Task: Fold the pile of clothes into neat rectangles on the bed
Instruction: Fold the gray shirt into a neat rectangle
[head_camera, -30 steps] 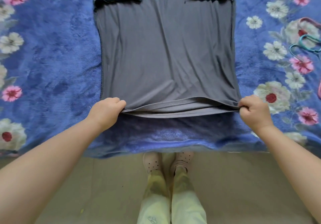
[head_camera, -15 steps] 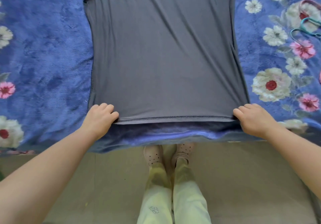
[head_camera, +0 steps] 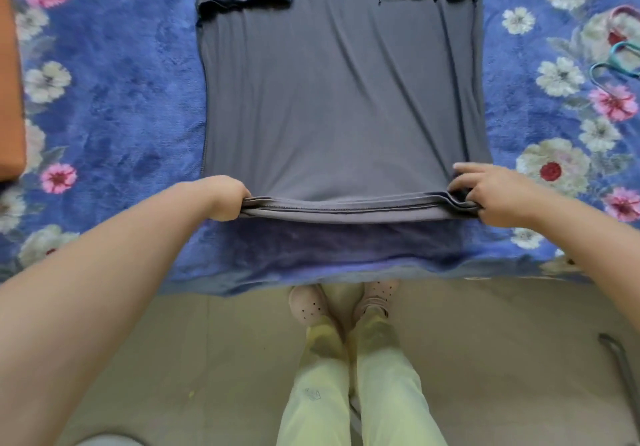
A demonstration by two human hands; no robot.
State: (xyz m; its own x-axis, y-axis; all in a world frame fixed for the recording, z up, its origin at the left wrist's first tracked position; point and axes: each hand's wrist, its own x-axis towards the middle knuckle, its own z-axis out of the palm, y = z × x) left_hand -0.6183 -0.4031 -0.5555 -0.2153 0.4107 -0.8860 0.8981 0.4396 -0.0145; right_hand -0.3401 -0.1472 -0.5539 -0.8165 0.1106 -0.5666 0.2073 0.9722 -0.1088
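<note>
A grey T-shirt [head_camera: 343, 99] lies flat on the bed, both sleeves folded inward at the top. My left hand [head_camera: 225, 198] grips the bottom hem at its left corner, fingers curled under the cloth. At the right corner of the hem, my right hand [head_camera: 491, 192] pinches the layers, with the index finger stretched out above the cloth. The hem [head_camera: 346, 208] is raised a little off the blanket between both hands and shows its stacked layers.
A blue floral blanket [head_camera: 114, 99] covers the bed; its front edge runs just below the shirt. An orange object [head_camera: 8, 99] sits at the left edge. Teal and pink hangers [head_camera: 620, 57] lie at the right. My legs and slippers stand on the beige floor below.
Both hands have taken hold of the hem and lifted it off the blanket; half a second ago it lay flat under them.
</note>
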